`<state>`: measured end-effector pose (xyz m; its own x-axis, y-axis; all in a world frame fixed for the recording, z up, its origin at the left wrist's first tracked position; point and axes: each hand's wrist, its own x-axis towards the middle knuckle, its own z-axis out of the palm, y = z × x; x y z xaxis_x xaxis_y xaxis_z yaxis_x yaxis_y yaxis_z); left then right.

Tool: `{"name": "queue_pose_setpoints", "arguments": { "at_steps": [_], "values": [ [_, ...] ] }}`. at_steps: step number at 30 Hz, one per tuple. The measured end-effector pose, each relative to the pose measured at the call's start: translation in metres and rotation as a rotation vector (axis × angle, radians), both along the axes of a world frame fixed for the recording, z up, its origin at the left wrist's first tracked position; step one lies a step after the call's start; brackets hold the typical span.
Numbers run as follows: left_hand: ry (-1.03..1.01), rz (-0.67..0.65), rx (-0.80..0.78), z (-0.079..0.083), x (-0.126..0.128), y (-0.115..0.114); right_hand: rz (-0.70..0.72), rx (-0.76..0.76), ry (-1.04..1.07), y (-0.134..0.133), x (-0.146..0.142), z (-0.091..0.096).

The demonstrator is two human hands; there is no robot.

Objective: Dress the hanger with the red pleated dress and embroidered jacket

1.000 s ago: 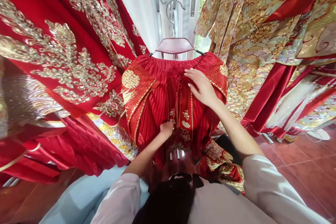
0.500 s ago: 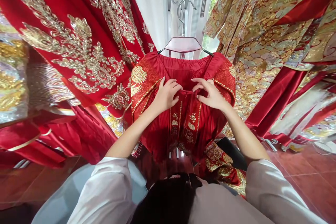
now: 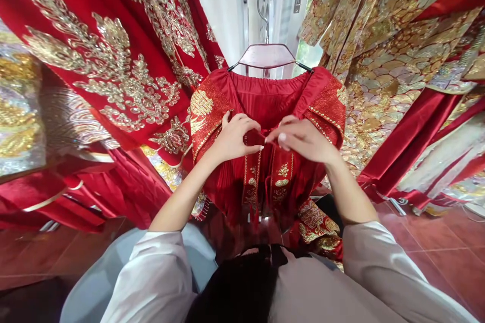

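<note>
A red pleated garment (image 3: 223,186) with gold embroidered panels hangs from a hanger (image 3: 267,56) in front of me. At its front opening runs a thin red cord (image 3: 262,135), stretched between my fingers. My left hand (image 3: 238,137) is curled at the left of the opening, its fingers on the cord and the thumb bent below. From the right my right hand (image 3: 305,140) reaches across, its fingertips pinched on the cord close to the left fingers. Below, red ends of cord dangle between two gold-trimmed bands (image 3: 281,179). The exact grip is partly hidden by the fingers.
At the left hangs a red gown (image 3: 125,75) with gold beadwork. Gold-patterned robes (image 3: 375,81) hang at the right. A pale blue-grey chair (image 3: 94,267) stands at lower left, and red-and-gold cloth (image 3: 318,224) lies low at the right.
My right hand has moved left and turned over, coming close to my left hand. The cord now shows between them. The view has shifted slightly.
</note>
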<state>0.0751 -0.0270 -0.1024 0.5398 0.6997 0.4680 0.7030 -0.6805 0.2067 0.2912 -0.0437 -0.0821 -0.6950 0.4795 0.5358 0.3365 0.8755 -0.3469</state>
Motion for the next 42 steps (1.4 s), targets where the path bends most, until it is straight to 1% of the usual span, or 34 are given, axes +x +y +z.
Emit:
{"name": "queue_pose_setpoints", "arguments": {
  "at_steps": [1,2,3,4,5,6,9,10,11,12,13,15,16,17,18,19,21,22,23,25,27,30,32,34,37,39,40,41,42],
  "values": [
    [0.008,0.017,0.039,-0.001,0.002,-0.001,0.084,0.005,-0.001,-0.009,-0.003,-0.005],
    [0.026,0.029,0.077,-0.001,0.005,-0.002,0.132,0.017,-0.015,-0.018,-0.007,-0.01],
    [0.054,0.039,0.111,-0.001,0.008,-0.002,0.135,0.035,-0.048,-0.026,-0.01,-0.016],
    [0.089,0.05,0.138,-0.002,0.01,-0.002,0.094,0.051,-0.094,-0.033,-0.013,-0.02],
    [0.124,0.067,0.155,-0.002,0.013,-0.001,0.005,0.056,-0.144,-0.037,-0.015,-0.024],
    [0.157,0.084,0.159,-0.002,0.014,0.001,-0.121,0.044,-0.192,-0.04,-0.016,-0.026],
    [0.19,0.079,0.105,-0.006,0.016,0.007,-0.576,-0.08,-0.29,-0.036,-0.014,-0.029],
    [0.181,0.059,0.081,-0.007,0.016,0.009,-0.677,-0.13,-0.313,-0.033,-0.012,-0.029],
    [0.17,0.041,0.062,-0.009,0.016,0.01,-0.703,-0.183,-0.343,-0.03,-0.01,-0.03],
    [0.16,0.028,0.05,-0.011,0.017,0.012,-0.635,-0.242,-0.377,-0.029,-0.01,-0.031],
    [0.154,0.028,0.046,-0.013,0.017,0.014,-0.468,-0.312,-0.414,-0.029,-0.01,-0.033],
    [0.165,0.041,0.035,-0.016,0.017,0.017,0.045,-0.461,-0.483,-0.033,-0.012,-0.038],
    [0.17,0.048,0.026,-0.017,0.017,0.019,0.244,-0.512,-0.492,-0.037,-0.014,-0.041],
    [0.171,0.053,0.019,-0.017,0.017,0.019,0.322,-0.54,-0.478,-0.04,-0.017,-0.045],
    [0.169,0.053,0.014,-0.018,0.017,0.02,0.266,-0.543,-0.437,-0.041,-0.019,-0.048],
    [0.167,0.051,0.012,-0.018,0.016,0.019,0.098,-0.522,-0.366,-0.041,-0.021,-0.052],
    [0.161,0.045,0.011,-0.017,0.016,0.017,-0.347,-0.416,-0.17,-0.033,-0.025,-0.059],
    [0.161,0.04,0.01,-0.016,0.016,0.015,-0.506,-0.361,-0.08,-0.026,-0.026,-0.063],
    [0.162,0.033,0.008,-0.015,0.016,0.014,-0.598,-0.32,-0.007,-0.018,-0.028,-0.066],
    [0.159,0.016,0.004,-0.014,0.016,0.011,-0.651,-0.285,0.093,-0.005,-0.031,-0.071],
    [0.157,-0.001,-0.003,-0.012,0.016,0.009,-0.685,-0.272,0.129,0.002,-0.034,-0.072],
    [0.168,-0.001,-0.006,-0.01,0.016,0.006,-0.803,-0.187,0.044,0.002,-0.037,-0.072],
    [0.181,0.008,0.021,-0.008,0.014,0.003,-0.835,-0.153,-0.057,-0.001,-0.037,-0.077],
    [0.191,0.03,0.07,-0.006,0.01,0.0,-0.816,-0.218,-0.162,-0.004,-0.037,-0.092],
    [0.193,0.095,0.123,-0.005,0.002,-0.005,-0.766,-0.425,-0.327,-0.009,-0.035,-0.13],
    [0.208,0.128,0.114,-0.006,-0.005,-0.007,-0.75,-0.511,-0.393,-0.015,-0.034,-0.155],
    [0.216,0.129,0.096,-0.007,-0.009,-0.009,-0.746,-0.527,-0.408,-0.018,-0.031,-0.162],
    [0.22,0.11,0.073,-0.006,-0.013,-0.01,-0.747,-0.533,-0.418,-0.021,-0.028,-0.165],
    [0.212,0.071,0.053,-0.005,-0.018,-0.013,-0.755,-0.537,-0.428,-0.025,-0.022,-0.163]
  ]
}}
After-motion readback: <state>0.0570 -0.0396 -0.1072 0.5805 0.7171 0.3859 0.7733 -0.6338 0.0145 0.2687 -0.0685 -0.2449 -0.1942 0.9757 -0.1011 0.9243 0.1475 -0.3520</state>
